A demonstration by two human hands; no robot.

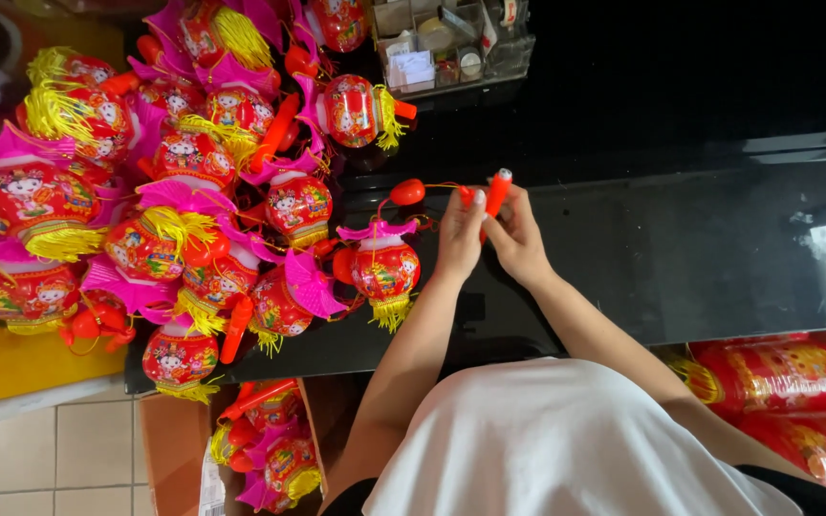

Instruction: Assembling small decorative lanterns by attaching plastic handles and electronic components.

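Note:
Both of my hands meet over a black glossy counter (681, 248). My right hand (518, 239) grips a thin red-orange handle stick (496, 194) with a white tip. My left hand (459, 234) pinches the same stick's lower end, where a thin cord (437, 185) runs left to a small red bulb-shaped piece (407, 192). Just left of my left hand lies a small red toy lantern (384, 269) with a pink top and a yellow tassel.
A big heap of several similar red lanterns (174, 191) with pink fans and yellow tassels covers the counter's left. A clear organiser box (451, 43) stands at the back. A cardboard box (265, 449) with more lanterns sits on the floor; red packaged goods (776, 377) lie lower right.

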